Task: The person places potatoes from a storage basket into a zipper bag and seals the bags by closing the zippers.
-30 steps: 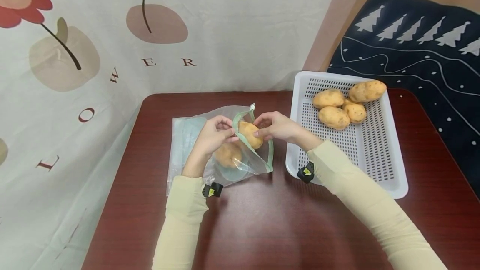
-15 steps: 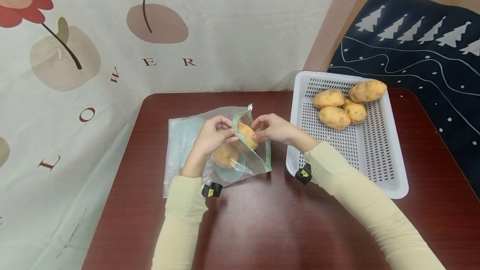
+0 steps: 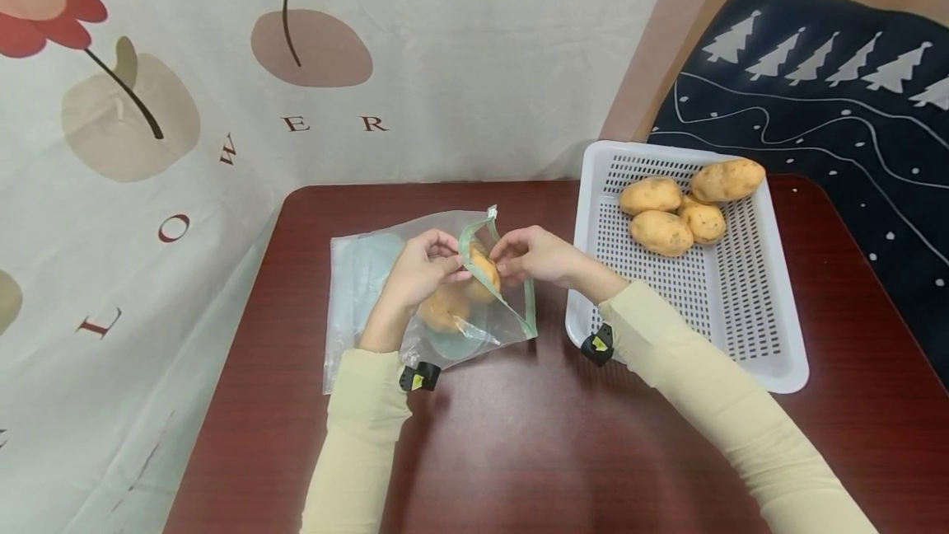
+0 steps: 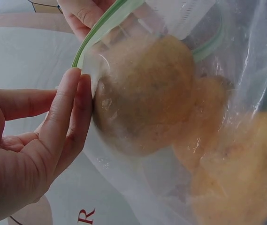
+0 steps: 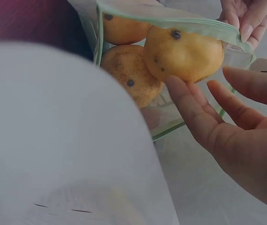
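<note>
The left hand (image 3: 423, 266) pinches the bag (image 3: 356, 270); the right hand (image 3: 537, 255), spread, touches a potato (image 5: 185, 54).

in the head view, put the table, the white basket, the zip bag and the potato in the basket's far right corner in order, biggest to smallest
1. Table
2. White basket
3. Zip bag, partly covered
4. Potato in the far right corner, clearly smallest

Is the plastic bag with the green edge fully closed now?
No, the right wrist view shows the bag open, three potatoes visible through its mouth.
</note>
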Demonstrator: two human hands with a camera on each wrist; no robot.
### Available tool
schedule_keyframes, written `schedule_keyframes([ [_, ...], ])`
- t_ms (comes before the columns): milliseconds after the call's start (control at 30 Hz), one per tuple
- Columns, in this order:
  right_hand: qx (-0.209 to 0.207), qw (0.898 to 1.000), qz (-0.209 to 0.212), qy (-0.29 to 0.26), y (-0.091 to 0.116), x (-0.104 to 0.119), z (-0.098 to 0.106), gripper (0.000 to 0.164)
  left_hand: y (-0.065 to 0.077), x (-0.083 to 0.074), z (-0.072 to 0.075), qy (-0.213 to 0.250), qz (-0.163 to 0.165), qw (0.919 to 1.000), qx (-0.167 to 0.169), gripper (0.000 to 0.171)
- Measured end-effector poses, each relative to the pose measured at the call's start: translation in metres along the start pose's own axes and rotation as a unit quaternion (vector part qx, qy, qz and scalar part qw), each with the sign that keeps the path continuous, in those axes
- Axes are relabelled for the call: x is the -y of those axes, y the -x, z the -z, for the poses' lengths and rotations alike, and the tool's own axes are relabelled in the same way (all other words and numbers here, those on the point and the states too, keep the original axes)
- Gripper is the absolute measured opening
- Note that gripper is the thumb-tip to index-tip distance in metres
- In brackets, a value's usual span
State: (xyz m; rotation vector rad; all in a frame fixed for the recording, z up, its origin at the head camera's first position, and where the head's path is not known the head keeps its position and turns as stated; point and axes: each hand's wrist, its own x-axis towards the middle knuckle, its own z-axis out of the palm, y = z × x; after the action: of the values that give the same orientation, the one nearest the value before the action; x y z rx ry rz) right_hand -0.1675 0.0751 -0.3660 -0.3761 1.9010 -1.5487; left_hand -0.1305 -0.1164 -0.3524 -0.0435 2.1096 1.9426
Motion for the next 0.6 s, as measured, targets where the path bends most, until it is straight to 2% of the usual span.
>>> schedule_keyframes([
  [333, 0.029, 0.999, 0.004, 0.016, 0.0002, 0.0009, -0.0025, 0.026, -0.0007, 0.0020, -0.0008, 0.003, 0.002, 1.0000, -0.003, 0.011],
  [600, 0.014, 1.000, 0.005, 0.002, 0.0031, 0.0028, 0.0030, 0.027, -0.0003, 0.0047, -0.0012, 0.007, 0.019, 0.9998, -0.003, 0.011],
])
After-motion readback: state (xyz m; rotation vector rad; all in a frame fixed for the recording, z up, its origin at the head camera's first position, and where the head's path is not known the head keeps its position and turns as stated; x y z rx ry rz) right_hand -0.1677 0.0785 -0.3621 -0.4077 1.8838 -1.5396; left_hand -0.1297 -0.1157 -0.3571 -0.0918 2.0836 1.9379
